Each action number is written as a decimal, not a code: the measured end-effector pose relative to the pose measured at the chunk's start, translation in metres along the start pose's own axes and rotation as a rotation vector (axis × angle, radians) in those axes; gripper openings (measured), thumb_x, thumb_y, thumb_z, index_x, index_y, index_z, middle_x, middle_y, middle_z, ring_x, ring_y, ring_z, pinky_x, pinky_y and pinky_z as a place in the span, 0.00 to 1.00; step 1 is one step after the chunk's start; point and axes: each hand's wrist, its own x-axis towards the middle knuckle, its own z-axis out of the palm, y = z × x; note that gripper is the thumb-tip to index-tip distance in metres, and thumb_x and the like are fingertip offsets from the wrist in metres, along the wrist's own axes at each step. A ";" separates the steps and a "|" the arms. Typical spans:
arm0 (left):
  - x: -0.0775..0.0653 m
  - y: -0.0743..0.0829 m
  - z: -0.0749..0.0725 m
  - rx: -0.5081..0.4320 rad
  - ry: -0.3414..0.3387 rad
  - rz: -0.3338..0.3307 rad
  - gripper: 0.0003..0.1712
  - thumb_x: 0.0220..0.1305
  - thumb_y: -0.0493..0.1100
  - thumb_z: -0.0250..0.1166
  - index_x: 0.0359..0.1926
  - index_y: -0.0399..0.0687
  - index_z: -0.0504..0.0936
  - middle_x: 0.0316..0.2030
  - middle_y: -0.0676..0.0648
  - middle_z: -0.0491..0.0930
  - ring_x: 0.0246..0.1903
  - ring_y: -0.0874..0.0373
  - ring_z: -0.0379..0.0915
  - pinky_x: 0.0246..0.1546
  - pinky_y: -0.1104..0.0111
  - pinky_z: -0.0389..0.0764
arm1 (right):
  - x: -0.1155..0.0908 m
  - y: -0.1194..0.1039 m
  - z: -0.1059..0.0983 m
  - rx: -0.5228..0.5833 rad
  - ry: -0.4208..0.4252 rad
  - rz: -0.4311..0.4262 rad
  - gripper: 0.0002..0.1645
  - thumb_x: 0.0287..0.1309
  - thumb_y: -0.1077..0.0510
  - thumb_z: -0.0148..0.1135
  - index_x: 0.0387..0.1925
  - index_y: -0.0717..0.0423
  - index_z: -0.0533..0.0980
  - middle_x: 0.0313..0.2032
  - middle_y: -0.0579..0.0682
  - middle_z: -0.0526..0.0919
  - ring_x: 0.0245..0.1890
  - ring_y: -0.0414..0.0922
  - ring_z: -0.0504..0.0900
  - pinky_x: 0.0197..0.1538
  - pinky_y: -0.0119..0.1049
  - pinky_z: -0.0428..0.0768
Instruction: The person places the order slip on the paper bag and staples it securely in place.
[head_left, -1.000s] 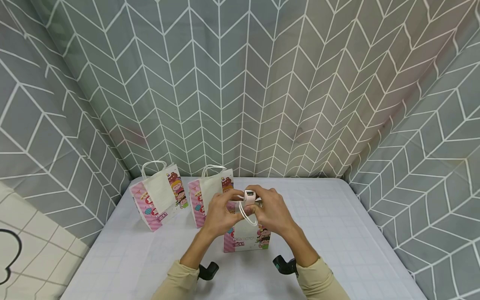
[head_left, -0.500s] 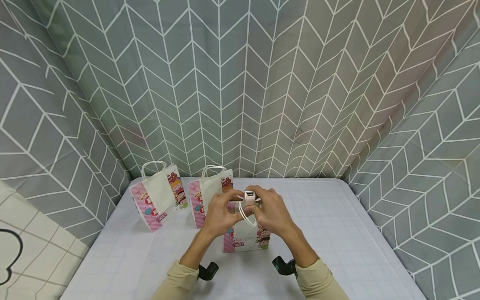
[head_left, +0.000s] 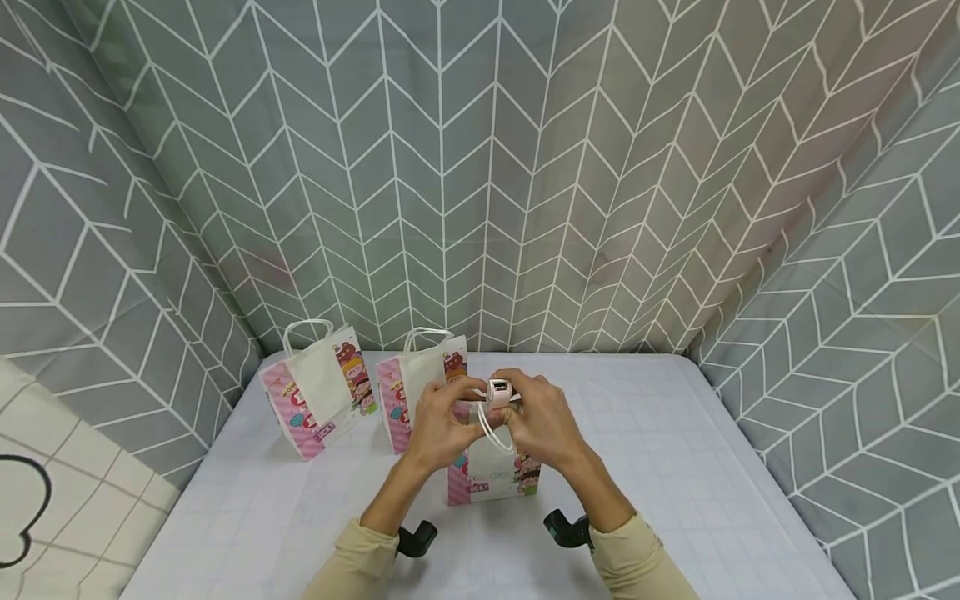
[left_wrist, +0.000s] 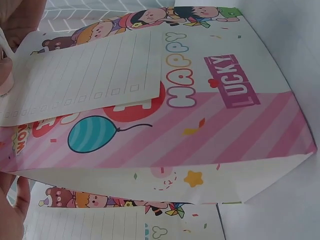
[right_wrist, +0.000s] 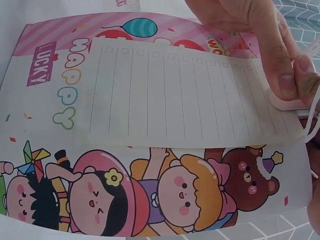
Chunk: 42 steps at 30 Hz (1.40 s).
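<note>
Both hands meet at the top of a white and pink paper gift bag [head_left: 491, 483] printed with cartoon children. Between them is a small pale pink stapler [head_left: 499, 393], its end with a dark slot facing up. My left hand [head_left: 442, 427] pinches it from the left, thumb in front. My right hand [head_left: 546, 421] grips it from the other side. White cord handles [head_left: 495, 433] droop over the thumbs. A lined checklist sheet [right_wrist: 175, 95] lies against the bag's front, its top edge under the stapler [right_wrist: 287, 102]. The fingers behind the bag are partly hidden.
Two matching bags, one at the far left [head_left: 318, 387] and one behind my left hand [head_left: 420, 383], stand upright on the white-covered table [head_left: 637, 433], each with a pale sheet on its front. Grey patterned curtains [head_left: 480, 167] enclose the back and sides.
</note>
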 end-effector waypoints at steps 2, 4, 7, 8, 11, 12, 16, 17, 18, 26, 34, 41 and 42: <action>0.000 -0.001 0.000 -0.003 0.003 0.004 0.25 0.44 0.51 0.83 0.45 0.57 0.84 0.35 0.55 0.89 0.39 0.57 0.79 0.46 0.57 0.67 | 0.001 0.000 0.000 0.002 -0.012 0.011 0.23 0.52 0.53 0.75 0.50 0.52 0.80 0.37 0.43 0.87 0.31 0.40 0.80 0.40 0.42 0.79; 0.001 -0.001 0.000 -0.006 0.003 0.012 0.25 0.44 0.51 0.83 0.45 0.57 0.84 0.34 0.55 0.89 0.38 0.57 0.80 0.46 0.57 0.67 | 0.001 0.000 0.000 0.007 -0.019 0.018 0.22 0.52 0.53 0.75 0.50 0.51 0.80 0.37 0.43 0.87 0.32 0.40 0.81 0.41 0.43 0.79; 0.000 -0.002 0.000 -0.005 0.004 0.016 0.25 0.45 0.52 0.82 0.45 0.58 0.84 0.34 0.55 0.89 0.38 0.57 0.80 0.45 0.57 0.66 | 0.001 0.000 0.000 0.010 -0.023 0.023 0.22 0.53 0.53 0.75 0.50 0.52 0.80 0.37 0.43 0.88 0.33 0.40 0.81 0.42 0.44 0.79; 0.000 -0.002 0.000 -0.006 0.003 0.013 0.25 0.45 0.52 0.82 0.45 0.58 0.84 0.34 0.56 0.89 0.38 0.57 0.79 0.45 0.58 0.66 | 0.001 0.000 0.000 0.011 -0.023 0.024 0.22 0.53 0.53 0.74 0.50 0.52 0.80 0.37 0.44 0.88 0.33 0.40 0.82 0.42 0.44 0.79; 0.000 -0.001 0.000 -0.014 -0.002 0.005 0.24 0.46 0.52 0.82 0.45 0.59 0.84 0.34 0.56 0.88 0.38 0.57 0.79 0.46 0.58 0.66 | 0.000 -0.001 0.000 0.005 -0.024 0.027 0.22 0.53 0.54 0.74 0.50 0.52 0.80 0.37 0.44 0.88 0.33 0.41 0.82 0.42 0.44 0.79; 0.000 -0.001 0.000 -0.018 -0.004 0.003 0.24 0.46 0.52 0.82 0.45 0.59 0.84 0.34 0.56 0.88 0.38 0.58 0.79 0.46 0.58 0.65 | 0.000 -0.001 0.000 0.003 -0.025 0.029 0.22 0.54 0.54 0.74 0.50 0.51 0.80 0.37 0.44 0.88 0.33 0.41 0.82 0.41 0.43 0.79; -0.001 -0.001 0.000 -0.026 -0.009 0.000 0.24 0.46 0.52 0.82 0.45 0.59 0.84 0.34 0.56 0.88 0.39 0.58 0.80 0.46 0.57 0.65 | 0.000 -0.001 0.000 0.002 -0.029 0.038 0.22 0.54 0.54 0.74 0.50 0.50 0.80 0.38 0.44 0.88 0.34 0.42 0.81 0.41 0.43 0.79; -0.001 0.000 0.000 -0.027 -0.010 -0.001 0.24 0.46 0.52 0.82 0.45 0.59 0.84 0.34 0.56 0.88 0.39 0.58 0.80 0.46 0.58 0.65 | -0.001 -0.001 -0.001 0.003 -0.032 0.043 0.22 0.54 0.54 0.74 0.50 0.50 0.80 0.38 0.43 0.88 0.34 0.42 0.81 0.40 0.42 0.78; -0.001 0.000 0.000 -0.027 -0.011 -0.002 0.24 0.46 0.52 0.82 0.45 0.58 0.83 0.35 0.56 0.88 0.39 0.58 0.79 0.46 0.58 0.65 | -0.001 -0.001 -0.001 0.003 -0.033 0.046 0.21 0.54 0.55 0.74 0.50 0.50 0.80 0.37 0.43 0.88 0.34 0.42 0.81 0.40 0.42 0.78; -0.001 -0.001 0.000 -0.031 -0.030 -0.021 0.24 0.48 0.51 0.81 0.46 0.58 0.83 0.36 0.56 0.88 0.38 0.59 0.75 0.44 0.60 0.64 | -0.001 -0.001 -0.002 0.001 -0.043 0.050 0.22 0.54 0.56 0.75 0.51 0.50 0.79 0.37 0.44 0.88 0.34 0.43 0.82 0.42 0.43 0.79; -0.002 0.000 0.000 -0.065 -0.052 -0.044 0.26 0.48 0.50 0.82 0.49 0.57 0.82 0.39 0.55 0.88 0.42 0.58 0.77 0.46 0.58 0.65 | 0.003 -0.003 -0.008 0.060 -0.132 0.117 0.24 0.56 0.55 0.74 0.54 0.48 0.78 0.41 0.43 0.86 0.36 0.42 0.78 0.43 0.44 0.76; -0.004 -0.001 -0.001 -0.092 -0.077 -0.031 0.29 0.50 0.50 0.81 0.52 0.55 0.80 0.44 0.54 0.87 0.46 0.57 0.79 0.51 0.54 0.66 | 0.005 0.000 -0.012 0.123 -0.199 0.136 0.29 0.54 0.53 0.75 0.58 0.46 0.77 0.45 0.40 0.86 0.41 0.41 0.77 0.49 0.46 0.73; -0.004 -0.001 -0.001 -0.089 -0.079 -0.030 0.29 0.50 0.50 0.81 0.52 0.55 0.80 0.44 0.53 0.86 0.47 0.56 0.79 0.51 0.54 0.66 | 0.005 0.000 -0.012 0.124 -0.198 0.132 0.29 0.54 0.53 0.75 0.58 0.46 0.77 0.46 0.40 0.86 0.41 0.41 0.78 0.49 0.46 0.73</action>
